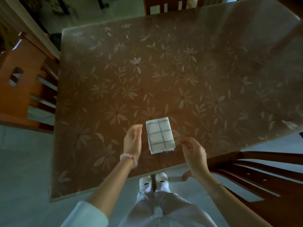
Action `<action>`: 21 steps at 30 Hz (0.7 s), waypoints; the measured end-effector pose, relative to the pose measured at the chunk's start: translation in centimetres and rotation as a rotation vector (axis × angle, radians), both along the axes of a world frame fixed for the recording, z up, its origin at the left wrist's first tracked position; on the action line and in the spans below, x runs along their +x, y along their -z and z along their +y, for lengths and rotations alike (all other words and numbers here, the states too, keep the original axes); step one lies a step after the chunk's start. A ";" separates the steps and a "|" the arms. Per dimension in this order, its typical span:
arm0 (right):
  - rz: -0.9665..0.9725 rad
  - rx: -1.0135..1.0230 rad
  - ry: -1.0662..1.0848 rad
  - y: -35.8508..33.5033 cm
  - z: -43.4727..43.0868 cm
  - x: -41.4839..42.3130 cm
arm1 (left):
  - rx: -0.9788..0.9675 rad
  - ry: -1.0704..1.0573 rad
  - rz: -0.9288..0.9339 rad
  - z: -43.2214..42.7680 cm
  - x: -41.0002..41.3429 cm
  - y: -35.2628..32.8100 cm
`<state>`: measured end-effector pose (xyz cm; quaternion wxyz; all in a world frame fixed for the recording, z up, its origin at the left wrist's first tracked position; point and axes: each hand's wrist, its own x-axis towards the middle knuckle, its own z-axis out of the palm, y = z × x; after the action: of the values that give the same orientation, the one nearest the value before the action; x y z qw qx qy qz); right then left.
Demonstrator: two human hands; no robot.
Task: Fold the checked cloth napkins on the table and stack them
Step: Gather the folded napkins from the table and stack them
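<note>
So the stack of folded white cloth napkins with blue-grey checks [160, 135] is sitting on the brown floral-patterned table [180, 71]. It's lying close to the near edge, roughly in the middle, with its long side running near to far. Layers are showing at the near end of the stack, but they're too small for me to count.

The left hand [132, 140] is hovering just left of the stack, palm turned toward it. Its fingers are straight and relaxed, not gripping anything. There's a thin strip of table showing between it and the cloth.

The right hand [194, 153] is hanging just right of the stack's near corner, apart from it. Its fingers are loosely curled around nothing, and it's looking a bit blurry.

The person is wearing a pink beaded bracelet [129, 158] on the left wrist and a thin chain bracelet [218, 185] on the right. A pale rolled-up sleeve [85, 213] is showing on the left arm.

3 wooden chairs are standing around the table:
- an orange-brown wooden chair [21, 82] on the left
- a dark brown slatted chair [262, 176] at the near right
- a third brown chair [168, 5] at the far edge

White trousers [164, 207] and white shoes [154, 179] are showing below the table's near edge.
</note>
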<state>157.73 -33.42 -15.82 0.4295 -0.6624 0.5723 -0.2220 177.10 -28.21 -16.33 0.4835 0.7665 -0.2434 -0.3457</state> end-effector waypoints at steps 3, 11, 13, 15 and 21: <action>0.159 -0.159 -0.330 0.5 0.5 -0.9 | 0.042 0.191 -0.080 -3.7 1.8 -2.5; 0.179 -0.250 -0.615 2.7 1.4 -0.5 | 0.335 0.670 -0.173 -8.3 2.0 -1.2; 0.188 -0.281 -0.621 3.0 1.5 -0.3 | 0.347 0.687 -0.197 -8.1 1.8 -0.8; 0.189 -0.303 -0.607 3.2 1.7 -0.2 | 0.325 0.687 -0.198 -8.0 1.7 -0.8; 0.179 -0.327 -0.578 3.1 1.9 0.2 | 0.286 0.720 -0.219 -7.7 1.8 -0.7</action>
<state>157.91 -31.52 -18.91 0.3109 -0.8740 0.3533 -0.1212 178.89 -35.88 -15.64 0.1911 0.7241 -0.4958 -0.4396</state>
